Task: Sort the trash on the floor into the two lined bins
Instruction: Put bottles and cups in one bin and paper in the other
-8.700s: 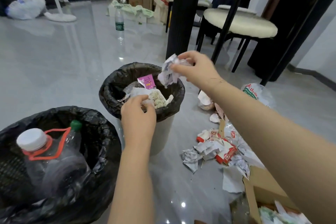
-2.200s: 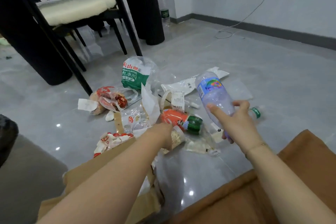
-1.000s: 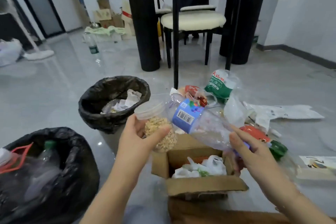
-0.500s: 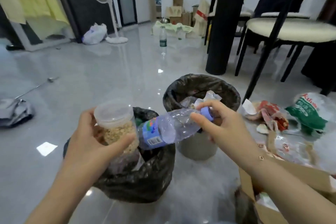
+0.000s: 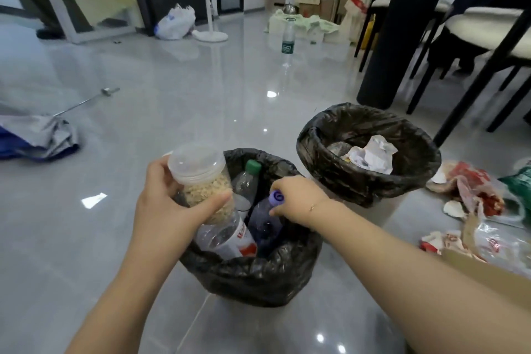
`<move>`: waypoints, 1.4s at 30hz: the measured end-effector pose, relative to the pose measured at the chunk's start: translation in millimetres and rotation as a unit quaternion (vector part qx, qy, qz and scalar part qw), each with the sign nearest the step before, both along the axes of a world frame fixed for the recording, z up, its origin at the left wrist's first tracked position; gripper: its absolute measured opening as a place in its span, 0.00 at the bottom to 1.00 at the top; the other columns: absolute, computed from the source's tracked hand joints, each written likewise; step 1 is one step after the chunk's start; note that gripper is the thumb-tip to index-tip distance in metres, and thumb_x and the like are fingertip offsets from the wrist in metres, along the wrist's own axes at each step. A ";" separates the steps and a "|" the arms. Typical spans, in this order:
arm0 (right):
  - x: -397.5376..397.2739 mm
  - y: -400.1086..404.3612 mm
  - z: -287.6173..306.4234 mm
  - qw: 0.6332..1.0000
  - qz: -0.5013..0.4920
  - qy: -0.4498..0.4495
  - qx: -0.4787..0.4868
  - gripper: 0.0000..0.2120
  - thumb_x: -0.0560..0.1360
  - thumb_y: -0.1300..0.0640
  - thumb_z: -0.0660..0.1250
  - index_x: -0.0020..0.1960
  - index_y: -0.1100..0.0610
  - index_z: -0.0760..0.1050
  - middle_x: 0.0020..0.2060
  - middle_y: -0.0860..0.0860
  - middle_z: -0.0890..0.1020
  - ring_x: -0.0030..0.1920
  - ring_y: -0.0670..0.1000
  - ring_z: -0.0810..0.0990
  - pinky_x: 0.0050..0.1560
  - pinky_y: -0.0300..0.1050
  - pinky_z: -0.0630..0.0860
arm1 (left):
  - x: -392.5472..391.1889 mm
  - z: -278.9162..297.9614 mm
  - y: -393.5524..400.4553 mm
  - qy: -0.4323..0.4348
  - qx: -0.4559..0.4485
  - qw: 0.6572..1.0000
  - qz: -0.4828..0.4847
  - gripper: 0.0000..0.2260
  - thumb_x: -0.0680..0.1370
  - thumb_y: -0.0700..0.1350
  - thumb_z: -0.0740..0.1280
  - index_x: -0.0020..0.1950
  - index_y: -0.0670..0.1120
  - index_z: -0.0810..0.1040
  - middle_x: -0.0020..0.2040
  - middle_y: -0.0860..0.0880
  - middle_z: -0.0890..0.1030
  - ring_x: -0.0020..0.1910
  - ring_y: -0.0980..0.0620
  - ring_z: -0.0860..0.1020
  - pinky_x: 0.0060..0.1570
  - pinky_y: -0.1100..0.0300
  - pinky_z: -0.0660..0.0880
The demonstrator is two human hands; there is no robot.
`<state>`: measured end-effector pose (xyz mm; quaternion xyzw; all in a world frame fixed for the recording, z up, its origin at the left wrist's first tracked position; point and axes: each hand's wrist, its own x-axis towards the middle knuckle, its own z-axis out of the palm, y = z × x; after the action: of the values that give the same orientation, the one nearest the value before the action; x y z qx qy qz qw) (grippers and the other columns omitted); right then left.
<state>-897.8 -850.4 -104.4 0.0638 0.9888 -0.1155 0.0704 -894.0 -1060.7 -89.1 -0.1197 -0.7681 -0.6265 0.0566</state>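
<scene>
1. My right hand (image 5: 296,198) is down in the near bin (image 5: 258,276), its grip curled round the neck of the bottle (image 5: 265,218), just under the purple cap. The bottle stands nose-up inside the liner among other plastic bottles.
2. My left hand (image 5: 161,210) holds the tub (image 5: 201,178) at the bin's left rim, fingers and thumb clamped round its clear wall. The lid is on and there is grainy filling inside.
3. So the step in hand, as I judge it, is dropping the bottle in with the plastics. It looks all but placed; the release is what remains.
4. Next move: let my right fingers go slack and lift clear without dragging the liner.
5. Then the tub needs a call. With food in it, I reckon it may belong in the far bin (image 5: 370,181), where crumpled paper (image 5: 370,155) sits, not with the bottles.
6. More trash (image 5: 474,190) waits on the floor (image 5: 172,100) to the right, beside the far bin, so the sort is not finished.
</scene>
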 end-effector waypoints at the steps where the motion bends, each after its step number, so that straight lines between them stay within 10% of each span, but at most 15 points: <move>1: 1.0 1.7 -7.9 1.000 0.004 -0.021 0.000 0.16 0.73 0.57 0.68 0.60 0.57 0.76 0.54 0.55 0.81 0.55 0.58 0.78 0.54 0.49 0.76 | 0.6 1.7 -0.8 -0.014 0.033 0.999 -0.005 0.29 0.60 0.47 0.80 0.54 0.59 0.70 0.55 0.58 0.80 0.52 0.64 0.79 0.48 0.63 0.76; 5: 16.7 7.4 -15.8 0.983 -0.044 0.105 -0.145 0.27 0.76 0.61 0.64 0.74 0.51 0.64 0.55 0.51 0.80 0.54 0.53 0.78 0.60 0.49 0.74 | -2.1 1.9 1.3 -0.049 0.135 0.988 -0.050 0.32 0.58 0.44 0.83 0.58 0.51 0.73 0.56 0.51 0.83 0.54 0.55 0.82 0.48 0.58 0.79; 11: 79.1 0.7 -14.8 0.822 -0.212 0.300 -0.434 0.16 0.76 0.66 0.62 0.56 0.50 0.78 0.46 0.46 0.83 0.48 0.41 0.80 0.53 0.39 0.76 | 7.2 3.4 24.4 -0.083 0.185 0.967 -0.155 0.31 0.61 0.39 0.80 0.61 0.44 0.72 0.55 0.48 0.83 0.56 0.50 0.82 0.46 0.61 0.79; 18: 97.8 -1.4 -18.3 0.764 -0.286 0.301 -0.494 0.13 0.75 0.67 0.62 0.49 0.52 0.80 0.42 0.47 0.84 0.47 0.43 0.81 0.56 0.47 0.78 | 14.0 -18.3 57.6 0.041 -0.127 0.976 -0.170 0.33 0.64 0.43 0.79 0.61 0.62 0.65 0.57 0.63 0.75 0.56 0.64 0.75 0.55 0.67 0.73; 25: 104.1 1.2 -23.5 0.778 -0.295 0.279 -0.479 0.14 0.74 0.68 0.61 0.48 0.53 0.79 0.42 0.49 0.83 0.43 0.45 0.79 0.53 0.46 0.78 | -10.3 -42.9 70.0 0.021 -0.387 0.891 -0.238 0.27 0.74 0.49 0.72 0.71 0.51 0.66 0.64 0.50 0.71 0.60 0.53 0.73 0.58 0.64 0.68; 32: 113.9 8.4 -18.1 0.758 -0.310 0.269 -0.507 0.13 0.75 0.67 0.61 0.50 0.54 0.80 0.44 0.48 0.83 0.48 0.46 0.80 0.52 0.43 0.77 | 29.2 -18.0 59.0 0.002 -0.137 0.979 -0.148 0.09 0.76 0.39 0.69 0.54 0.49 0.80 0.51 0.56 0.82 0.49 0.65 0.79 0.50 0.73 0.74; 42: 209.5 75.8 5.6 0.717 -0.352 0.277 -0.535 0.14 0.76 0.69 0.60 0.48 0.53 0.79 0.46 0.51 0.83 0.45 0.47 0.80 0.45 0.41 0.77 | 118.0 7.5 163.6 -0.052 -0.049 0.956 -0.283 0.09 0.77 0.38 0.67 0.54 0.48 0.81 0.50 0.55 0.83 0.47 0.61 0.80 0.46 0.71 0.73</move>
<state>-688.2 -774.5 -98.8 0.3237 0.6438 -0.6540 -0.2304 -776.1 -897.1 -81.6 -0.3023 -0.7345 -0.5836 -0.1688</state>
